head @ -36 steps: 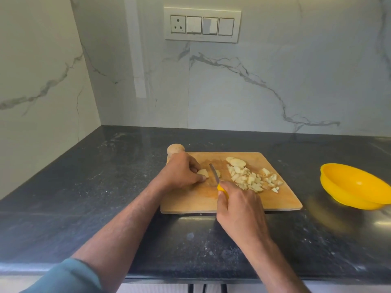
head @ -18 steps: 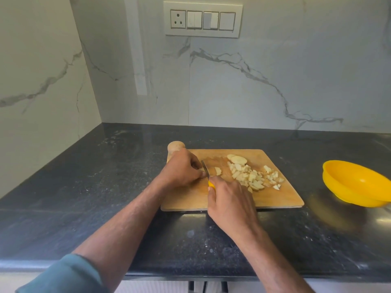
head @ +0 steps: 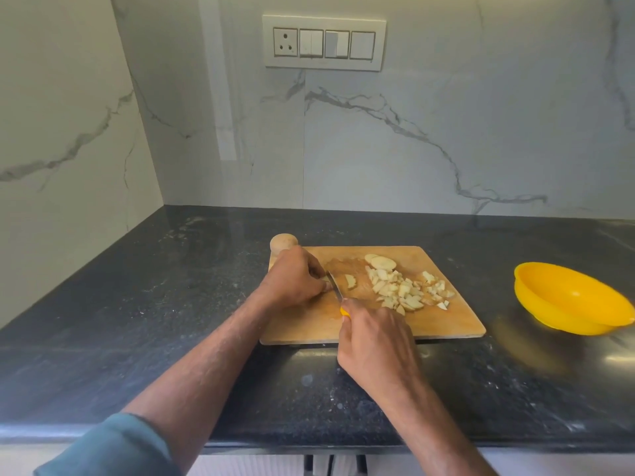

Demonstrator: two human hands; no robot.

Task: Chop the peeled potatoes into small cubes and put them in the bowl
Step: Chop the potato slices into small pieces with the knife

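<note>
A wooden cutting board [head: 446, 324] lies on the dark tabletop [head: 137, 321], and everything else sits in relation to it. Over the board's left part, the left hand [head: 292, 281] curls its fingers down around a potato piece [head: 324, 279], of which only a pale sliver shows beneath the fingertips; the grip is closed around it. The right hand [head: 376, 341] hovers at the board's near edge, its grip wrapped tight around the yellow handle of a knife [head: 335, 290]. The blade angles away from the person, its edge down on the board just beside the left fingertips. Just right of the blade lies a single potato slice [head: 350, 281]. Further right, across the middle of the board, spreads a heap of potato cubes [head: 405, 293], with two round slices [head: 381, 262] at its far side. Behind the board's far left corner stands a rounded wooden knob [head: 283, 242], partly hidden by the left hand. Well to the right of the board, on the tabletop, sits a yellow bowl [head: 570, 300]; its inside holds no potato that can be seen. Above the board, on the marble wall, is a switch panel [head: 324, 42].
</note>
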